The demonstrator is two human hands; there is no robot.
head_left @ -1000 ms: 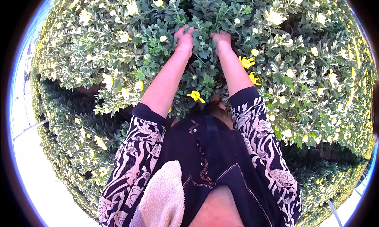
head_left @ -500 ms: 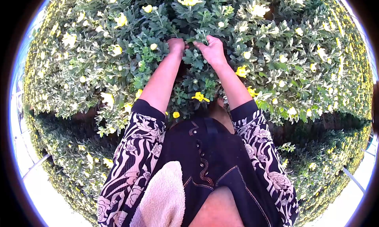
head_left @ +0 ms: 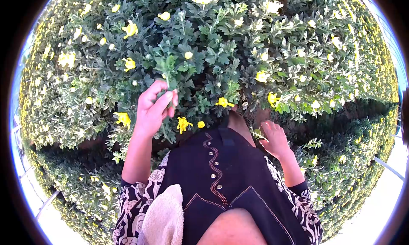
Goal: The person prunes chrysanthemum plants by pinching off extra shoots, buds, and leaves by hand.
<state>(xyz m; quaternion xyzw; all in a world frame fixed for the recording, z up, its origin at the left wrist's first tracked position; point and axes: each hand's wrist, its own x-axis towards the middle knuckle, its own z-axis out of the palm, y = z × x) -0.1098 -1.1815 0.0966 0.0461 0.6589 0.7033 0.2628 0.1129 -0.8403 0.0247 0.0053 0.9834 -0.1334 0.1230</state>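
My left hand (head_left: 155,104) is raised at centre left, thumb and fingers closed round the stem of a green sprig (head_left: 166,68) with leaves at its top. Behind the sprig are dark green flower plants (head_left: 213,49). My right hand (head_left: 274,138) is low on the right, beside my dark top, its fingers apart and pointing up toward the plants' lower edge. A bit of green leaf (head_left: 257,134) shows at its thumb side; nothing is plainly held. Yellow flowers (head_left: 182,124) bloom between the two hands.
Dense plants with yellow blooms (head_left: 67,59) spread to both sides. Dark gaps (head_left: 328,121) run between the rows. A pale cloth (head_left: 164,217) hangs at my front. Metal poles (head_left: 390,168) stand at the outer edges.
Both hands have left the middle of the plants. My left hand has moved left and down, now with a sprig in it. My right hand has dropped down to the right and opened.
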